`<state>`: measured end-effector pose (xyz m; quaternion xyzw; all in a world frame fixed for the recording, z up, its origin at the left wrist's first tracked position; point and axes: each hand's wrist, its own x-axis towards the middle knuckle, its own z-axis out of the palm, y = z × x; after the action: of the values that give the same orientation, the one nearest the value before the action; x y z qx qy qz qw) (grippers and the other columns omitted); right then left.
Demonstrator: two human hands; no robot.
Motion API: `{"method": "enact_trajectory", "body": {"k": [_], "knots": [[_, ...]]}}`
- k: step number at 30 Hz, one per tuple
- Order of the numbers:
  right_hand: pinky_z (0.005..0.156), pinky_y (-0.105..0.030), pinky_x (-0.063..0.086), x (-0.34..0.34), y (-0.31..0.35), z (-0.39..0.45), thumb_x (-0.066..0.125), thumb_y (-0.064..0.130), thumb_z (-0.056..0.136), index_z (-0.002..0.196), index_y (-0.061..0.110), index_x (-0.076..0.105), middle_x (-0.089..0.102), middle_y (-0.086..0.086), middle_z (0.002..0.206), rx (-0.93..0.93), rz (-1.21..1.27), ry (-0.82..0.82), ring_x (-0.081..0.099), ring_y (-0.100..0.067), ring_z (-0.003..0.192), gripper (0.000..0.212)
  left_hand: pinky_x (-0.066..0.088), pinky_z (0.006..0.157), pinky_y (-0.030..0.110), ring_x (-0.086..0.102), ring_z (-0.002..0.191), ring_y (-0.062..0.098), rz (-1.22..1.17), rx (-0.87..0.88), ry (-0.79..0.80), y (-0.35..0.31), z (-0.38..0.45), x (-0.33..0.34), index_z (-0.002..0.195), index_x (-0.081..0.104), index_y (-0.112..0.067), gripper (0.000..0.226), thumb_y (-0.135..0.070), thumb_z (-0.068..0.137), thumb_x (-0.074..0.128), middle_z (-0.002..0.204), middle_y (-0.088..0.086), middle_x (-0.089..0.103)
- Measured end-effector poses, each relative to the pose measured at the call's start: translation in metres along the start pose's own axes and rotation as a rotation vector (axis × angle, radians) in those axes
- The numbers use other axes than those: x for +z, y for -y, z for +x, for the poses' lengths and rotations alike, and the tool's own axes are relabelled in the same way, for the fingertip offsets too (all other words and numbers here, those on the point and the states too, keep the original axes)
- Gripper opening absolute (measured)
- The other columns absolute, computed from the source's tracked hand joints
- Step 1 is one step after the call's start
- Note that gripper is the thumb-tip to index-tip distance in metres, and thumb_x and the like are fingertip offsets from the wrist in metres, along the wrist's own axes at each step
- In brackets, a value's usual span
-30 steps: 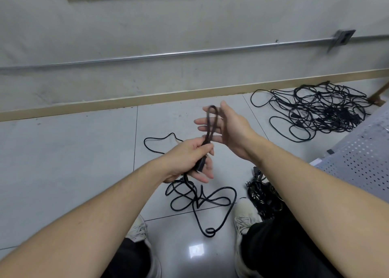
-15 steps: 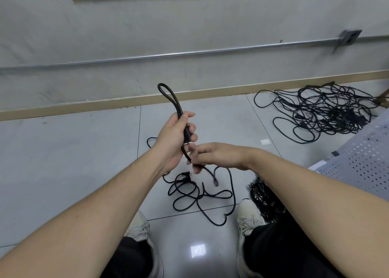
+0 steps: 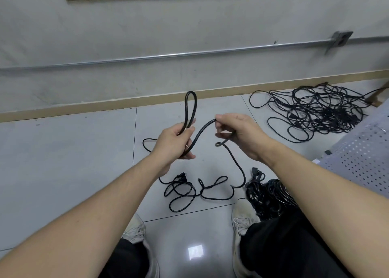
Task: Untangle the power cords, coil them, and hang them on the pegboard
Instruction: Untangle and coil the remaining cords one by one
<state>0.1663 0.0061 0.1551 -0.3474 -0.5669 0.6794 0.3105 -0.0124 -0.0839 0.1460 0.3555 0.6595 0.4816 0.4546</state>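
Note:
My left hand (image 3: 174,139) grips a folded loop of a black power cord (image 3: 190,105) that stands up above the fist. From the fist the cord runs right to my right hand (image 3: 235,130), which pinches it and holds a bend of it. The remaining length drops to the floor and lies in loose loops (image 3: 189,191) with a plug (image 3: 182,176) between my feet. A big tangle of black cords (image 3: 315,113) lies on the floor at the far right near the wall. A perforated grey pegboard (image 3: 364,162) shows at the right edge.
A dark bundle of cords (image 3: 267,197) lies by my right shoe (image 3: 245,216). My left shoe (image 3: 134,231) is at the bottom centre. A metal conduit (image 3: 168,56) runs along the grey wall above a tan baseboard (image 3: 84,108). The floor is pale glossy tile.
My right hand has risen from below my left hand and pulled a length of cord up and to the right. The loop in my left hand stands more upright. Floor loops have shifted.

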Motion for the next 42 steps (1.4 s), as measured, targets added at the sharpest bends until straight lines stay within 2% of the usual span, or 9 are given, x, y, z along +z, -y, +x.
{"method": "enact_trajectory", "body": {"k": [6,12,16,18,22,28,33,38,42], "knots": [[0.096,-0.047,0.058,0.013,0.003,0.004,0.075,0.021,0.091,0.082,0.020,0.066,0.070,0.013,0.103,-0.115,-0.010,-0.188,0.066,-0.006,0.094,0.013,0.040,0.046,0.025,0.043,0.043,0.016,0.104,-0.019,0.241,-0.005,-0.008,0.007,0.130,0.059,-0.046,0.030,-0.028,0.106,0.054,0.094,0.001,0.080],[0.075,-0.042,0.061,0.016,0.004,0.004,0.077,0.016,0.090,0.073,0.018,0.039,0.061,-0.015,0.076,-0.125,-0.008,-0.137,0.069,-0.026,0.077,0.041,0.024,0.053,0.030,0.036,0.047,0.020,0.053,-0.036,0.375,0.000,-0.007,0.001,0.123,0.067,-0.047,0.031,-0.029,0.108,0.048,0.066,0.007,0.054],[0.066,-0.034,0.057,0.020,0.007,0.006,0.075,0.012,0.090,0.076,0.018,0.037,0.051,-0.006,0.059,-0.127,0.052,-0.204,0.057,-0.021,0.056,0.041,0.017,0.059,0.038,0.034,0.050,0.019,-0.065,-0.046,0.464,-0.005,-0.009,-0.002,0.123,0.068,-0.040,0.040,-0.060,0.100,0.041,0.072,0.008,0.054],[0.060,-0.030,0.053,0.024,0.010,0.007,0.073,0.013,0.092,0.078,0.020,0.036,0.047,-0.001,0.056,-0.095,0.112,-0.220,0.052,-0.017,0.050,0.041,0.021,0.055,0.033,0.036,0.050,0.018,-0.022,0.002,0.444,-0.007,-0.011,0.001,0.111,0.068,-0.033,0.039,-0.064,0.088,0.060,0.074,0.007,0.056],[0.047,-0.023,0.039,0.032,0.014,0.007,0.064,0.012,0.099,0.084,0.021,0.034,0.036,0.005,0.056,0.011,0.385,-0.229,0.035,-0.012,0.049,0.035,0.036,0.054,0.026,0.043,0.052,0.018,0.108,0.138,0.250,0.000,-0.013,0.015,0.096,0.052,-0.016,0.015,-0.023,0.099,0.065,0.069,0.002,0.060],[0.035,-0.016,0.018,0.031,0.021,0.010,0.055,0.008,0.102,0.101,0.020,0.045,0.026,0.007,0.052,0.059,0.607,-0.252,0.021,-0.006,0.041,0.016,0.037,0.058,0.028,0.047,0.066,0.018,0.039,0.185,0.176,0.001,-0.013,0.020,0.090,0.055,-0.014,0.024,-0.024,0.089,0.077,0.072,0.002,0.058],[0.033,-0.014,0.015,0.033,0.022,0.007,0.053,0.012,0.104,0.103,0.021,0.054,0.020,0.010,0.049,0.065,0.629,-0.181,0.019,-0.003,0.039,0.009,0.038,0.054,0.021,0.044,0.062,0.016,-0.008,0.141,0.353,-0.006,-0.020,0.022,0.074,0.045,-0.019,0.032,-0.020,0.082,0.076,0.067,-0.006,0.044],[0.032,-0.014,0.015,0.033,0.023,0.002,0.054,0.012,0.103,0.106,0.023,0.057,0.019,0.010,0.051,0.026,0.552,-0.140,0.017,-0.002,0.039,0.011,0.053,0.067,0.024,0.072,0.079,0.033,-0.107,0.039,0.656,-0.013,-0.029,0.013,0.096,0.055,-0.015,0.021,-0.001,0.091,0.069,0.099,0.011,0.075],[0.036,-0.018,0.025,0.038,0.016,0.005,0.056,0.021,0.104,0.109,0.021,0.056,0.028,0.007,0.053,-0.015,0.474,-0.182,0.027,-0.006,0.043,0.006,0.056,0.058,0.032,0.055,0.050,0.017,-0.215,-0.042,0.679,-0.012,-0.030,0.015,0.101,0.074,-0.034,0.030,-0.006,0.090,0.070,0.073,0.001,0.055]]}}
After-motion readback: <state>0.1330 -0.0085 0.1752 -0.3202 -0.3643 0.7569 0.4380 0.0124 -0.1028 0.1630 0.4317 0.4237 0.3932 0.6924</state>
